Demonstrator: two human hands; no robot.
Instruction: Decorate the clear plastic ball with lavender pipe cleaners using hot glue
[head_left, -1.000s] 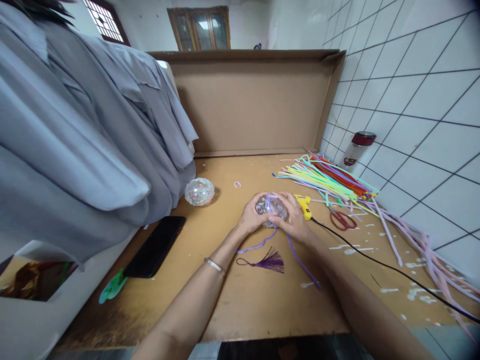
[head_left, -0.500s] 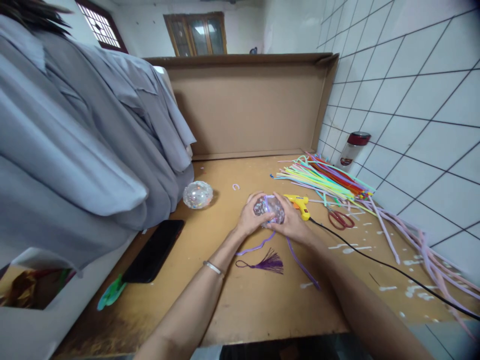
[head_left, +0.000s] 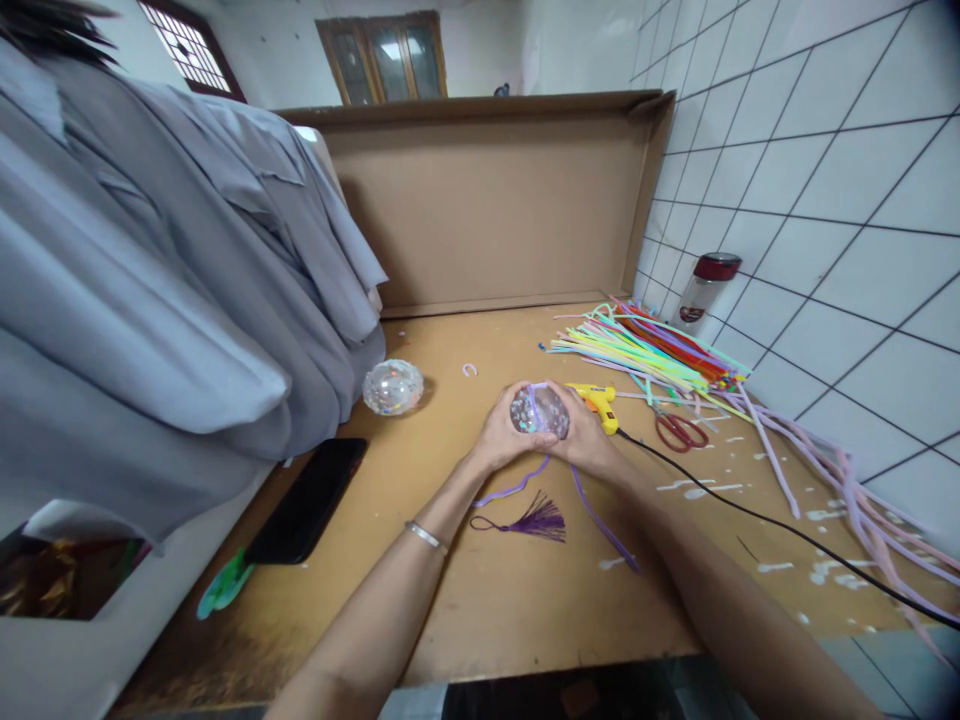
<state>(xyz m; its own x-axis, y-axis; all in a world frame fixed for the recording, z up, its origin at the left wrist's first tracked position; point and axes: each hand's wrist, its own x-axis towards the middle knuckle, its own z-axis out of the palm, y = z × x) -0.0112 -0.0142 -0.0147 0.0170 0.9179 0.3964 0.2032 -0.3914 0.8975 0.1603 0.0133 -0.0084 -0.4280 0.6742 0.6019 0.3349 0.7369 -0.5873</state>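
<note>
Between my two hands is a clear speckled ball (head_left: 541,411) with a purple pipe cleaner (head_left: 534,400) across its face. My left hand (head_left: 501,432) wraps its left side and my right hand (head_left: 586,438) its right side, with the thumbs meeting at the lower front. Two purple strands (head_left: 600,520) trail from under the hands onto the table. A purple tassel (head_left: 536,520) with a loop lies just below them. Close to my right hand rests a yellow glue gun (head_left: 600,403). Whether the ball touches the table is hidden.
A clear bowl-shaped piece (head_left: 394,387) and a phone (head_left: 307,500) lie to the left. On the right are red scissors (head_left: 681,431), bundled colourful pipe cleaners (head_left: 645,345), a black cord (head_left: 739,515) and a lidded bottle (head_left: 703,293). A cardboard panel (head_left: 495,205) stands behind.
My thumbs have shifted on the ball, so more of its front shows and they meet lower down. The view has moved slightly; both hands keep their grip.
</note>
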